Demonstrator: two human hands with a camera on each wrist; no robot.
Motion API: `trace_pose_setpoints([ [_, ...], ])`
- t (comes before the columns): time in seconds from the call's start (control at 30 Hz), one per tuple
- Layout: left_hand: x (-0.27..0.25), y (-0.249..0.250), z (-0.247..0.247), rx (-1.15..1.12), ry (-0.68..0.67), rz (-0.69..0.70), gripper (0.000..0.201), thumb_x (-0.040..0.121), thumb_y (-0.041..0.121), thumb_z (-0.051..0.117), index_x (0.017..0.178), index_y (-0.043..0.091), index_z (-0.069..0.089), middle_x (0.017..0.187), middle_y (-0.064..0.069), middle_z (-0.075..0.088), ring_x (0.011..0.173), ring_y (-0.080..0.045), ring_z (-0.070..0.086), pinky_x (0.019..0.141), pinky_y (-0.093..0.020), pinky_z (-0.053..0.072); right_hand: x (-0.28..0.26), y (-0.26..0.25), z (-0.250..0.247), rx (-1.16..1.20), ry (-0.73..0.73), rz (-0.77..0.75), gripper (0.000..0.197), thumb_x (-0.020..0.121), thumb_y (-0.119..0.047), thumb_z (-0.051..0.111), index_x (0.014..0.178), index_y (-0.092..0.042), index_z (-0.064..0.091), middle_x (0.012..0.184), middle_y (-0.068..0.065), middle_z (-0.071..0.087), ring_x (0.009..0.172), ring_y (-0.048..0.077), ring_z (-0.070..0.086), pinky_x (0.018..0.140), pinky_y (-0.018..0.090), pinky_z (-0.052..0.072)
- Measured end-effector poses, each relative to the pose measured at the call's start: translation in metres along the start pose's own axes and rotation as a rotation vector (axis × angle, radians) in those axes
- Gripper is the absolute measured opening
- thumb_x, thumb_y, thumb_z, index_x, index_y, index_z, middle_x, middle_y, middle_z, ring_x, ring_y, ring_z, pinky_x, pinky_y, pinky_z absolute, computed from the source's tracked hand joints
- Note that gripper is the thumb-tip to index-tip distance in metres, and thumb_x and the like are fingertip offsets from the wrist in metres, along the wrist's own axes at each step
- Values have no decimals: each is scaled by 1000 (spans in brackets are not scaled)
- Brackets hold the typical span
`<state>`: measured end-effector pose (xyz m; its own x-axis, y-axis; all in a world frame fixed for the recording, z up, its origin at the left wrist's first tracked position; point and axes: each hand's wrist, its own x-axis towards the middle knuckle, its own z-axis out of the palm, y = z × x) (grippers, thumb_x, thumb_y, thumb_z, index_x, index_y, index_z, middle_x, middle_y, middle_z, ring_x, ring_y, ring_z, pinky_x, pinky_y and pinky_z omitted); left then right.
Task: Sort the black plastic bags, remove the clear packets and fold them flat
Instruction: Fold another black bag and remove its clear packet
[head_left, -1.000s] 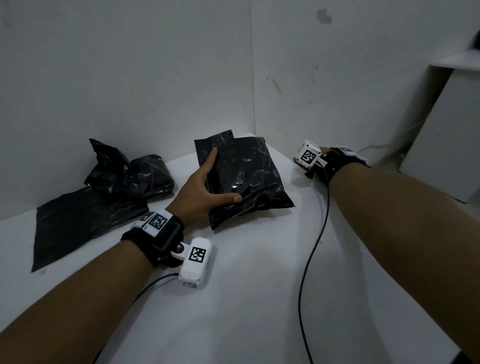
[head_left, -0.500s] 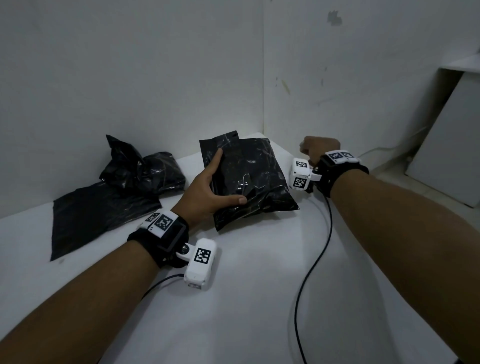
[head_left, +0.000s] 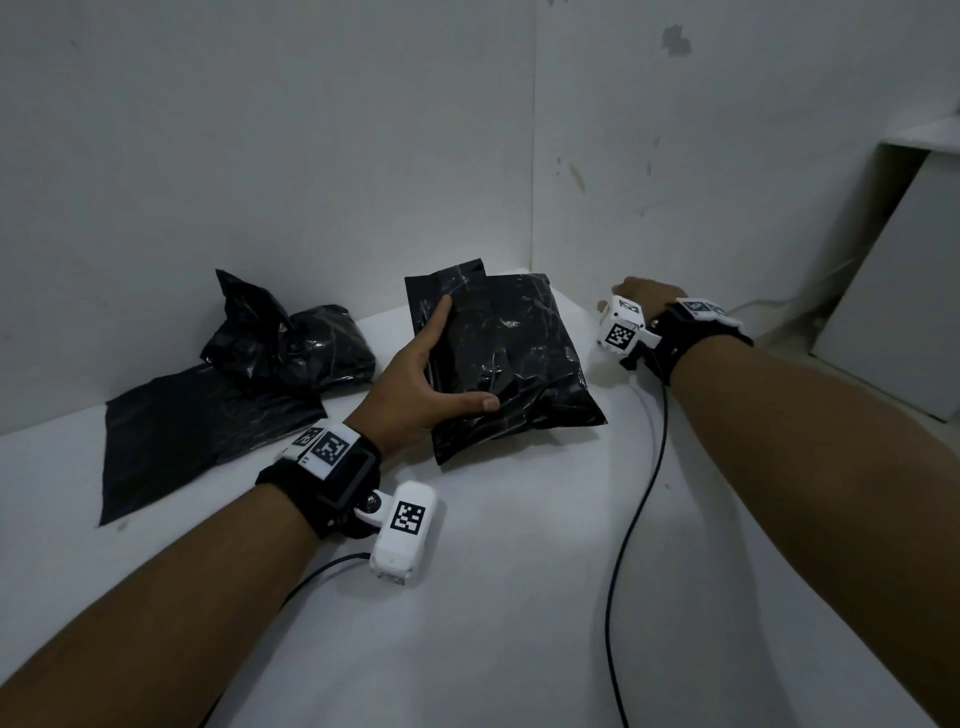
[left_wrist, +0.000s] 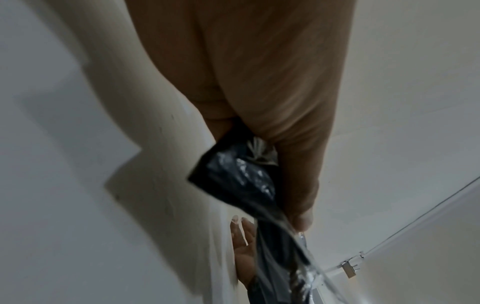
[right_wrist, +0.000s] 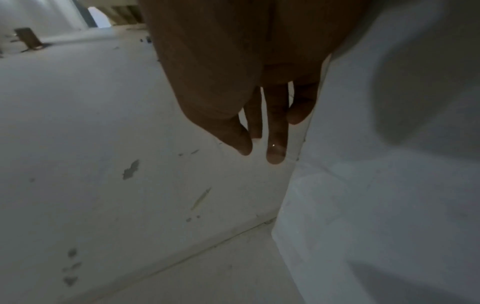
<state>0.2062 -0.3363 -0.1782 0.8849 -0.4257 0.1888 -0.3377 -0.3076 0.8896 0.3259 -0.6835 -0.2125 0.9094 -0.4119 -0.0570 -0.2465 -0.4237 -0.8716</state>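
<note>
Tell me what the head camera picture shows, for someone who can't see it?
A person's left hand grips a full black bag on a white table. Their right hand hovers empty beside it, and a crumpled bag and a flat bag lie left.

I look down on a white table (head_left: 519, 597) set in a dim corner of scuffed white walls (head_left: 260, 156); a white cabinet (head_left: 904, 291) stands at right.

Stuffed black bag (head_left: 511, 364) near corner; crumpled bag (head_left: 291, 340) atop flat bag (head_left: 192, 431) left.
</note>
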Motion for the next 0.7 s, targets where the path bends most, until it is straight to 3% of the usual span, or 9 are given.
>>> trace_pose_setpoints([
  [0.07, 0, 2, 1, 4, 2, 1, 124, 61, 34, 90, 159, 34, 15, 153, 16, 41, 136, 4, 43, 118, -28, 34, -8, -13, 0, 190, -6, 16, 47, 96, -28, 63, 141, -16, 54, 147, 2, 52, 125, 24, 57, 106, 31, 41],
  [0.13, 0, 2, 1, 5, 1, 2, 125, 60, 36, 89, 159, 33, 14, 153, 16, 41, 137, 4, 43, 117, -25, 34, -12, -14, 0, 285, 40, 47, 42, 95, -12, 64, 137, -12, 58, 131, 9, 64, 99, 20, 64, 86, 27, 53],
  [0.27, 2, 0, 1, 5, 0, 5, 125, 60, 37, 90, 159, 35, 14, 153, 17, 40, 136, 4, 43, 117, -25, 34, -12, -9, -1, 255, 132, -35, 49, 83, -18, 76, 131, -19, 64, 98, 5, 75, 83, 14, 71, 84, 29, 58],
  [0.33, 3, 0, 2, 7, -1, 7, 128, 59, 40, 94, 159, 35, 15, 153, 18, 40, 136, 5, 42, 117, -25, 34, -17, -14, 1, 277, 112, -62, 52, 83, -14, 76, 133, -17, 62, 87, 6, 74, 79, 16, 74, 74, 27, 60],
  [0.47, 4, 0, 3, 16, -9, 16, 128, 60, 38, 95, 159, 33, 15, 152, 19, 40, 136, 8, 41, 116, -21, 33, -24, -26, 5, 228, 96, -108, 60, 81, -5, 76, 137, -19, 59, 100, 11, 71, 79, 23, 71, 60, 21, 58],
  [0.57, 2, 3, 4, 18, 2, 22, 124, 60, 36, 89, 160, 32, 15, 148, 22, 41, 134, 11, 41, 114, -17, 33, -25, -32, 7, 314, 114, -78, 60, 85, -1, 69, 141, -15, 53, 125, 9, 63, 80, 26, 71, 66, 31, 59],
  [0.63, 2, 4, 5, 18, 2, 22, 124, 60, 36, 88, 160, 32, 14, 147, 23, 42, 133, 11, 42, 113, -16, 34, -27, -36, 2, 463, 65, -15, 60, 85, 0, 65, 141, -10, 47, 121, 17, 62, 84, 32, 69, 63, 35, 54],
  [0.7, 2, 4, 6, 14, -5, 24, 124, 61, 36, 89, 159, 33, 14, 148, 22, 42, 135, 9, 42, 114, -18, 33, -28, -36, -1, 473, 52, 28, 67, 69, -11, 63, 134, -12, 49, 112, 21, 64, 91, 36, 68, 68, 35, 53],
])
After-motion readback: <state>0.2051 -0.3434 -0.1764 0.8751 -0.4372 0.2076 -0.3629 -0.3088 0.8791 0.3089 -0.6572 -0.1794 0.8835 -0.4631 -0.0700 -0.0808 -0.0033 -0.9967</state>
